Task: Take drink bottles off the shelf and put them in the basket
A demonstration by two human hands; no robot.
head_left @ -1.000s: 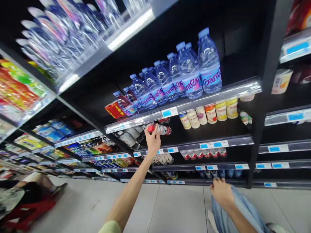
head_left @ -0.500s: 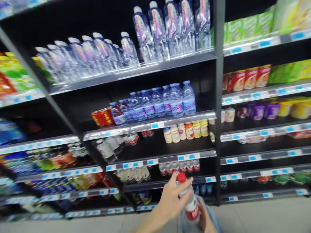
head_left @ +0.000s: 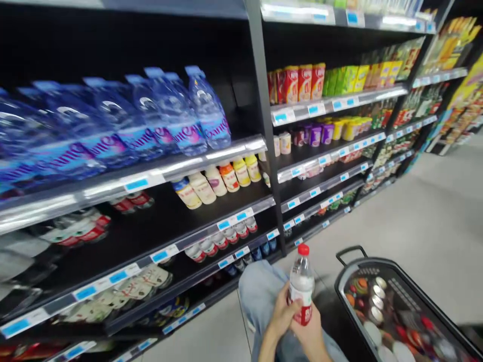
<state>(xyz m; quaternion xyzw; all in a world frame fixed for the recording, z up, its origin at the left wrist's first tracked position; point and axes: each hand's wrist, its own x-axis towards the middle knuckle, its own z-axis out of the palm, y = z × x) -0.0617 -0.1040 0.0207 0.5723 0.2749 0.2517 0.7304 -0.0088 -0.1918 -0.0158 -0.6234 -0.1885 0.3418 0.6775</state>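
Both my hands hold a clear plastic bottle (head_left: 302, 281) with a red cap and a red-and-white label, upright over my jeans-clad knee (head_left: 260, 286). My left hand (head_left: 281, 317) wraps the bottle's left side. My right hand (head_left: 311, 337) cups its base from below and the right. A black shopping basket (head_left: 347, 254) with cans and packets in it stands on the floor just to the right of the bottle.
Black store shelves (head_left: 226, 151) run along the left, with blue-capped water bottles (head_left: 181, 115), small yoghurt drinks (head_left: 222, 178) and more red-capped bottles (head_left: 90, 229). A further shelf bay (head_left: 332, 105) holds cartons and cups. Grey floor tiles (head_left: 433, 211) stretch to the right.
My left hand took the red-capped bottle off the shelf and brought it down to my lap, where my right hand joined it. My view swung right, and the basket came into sight.
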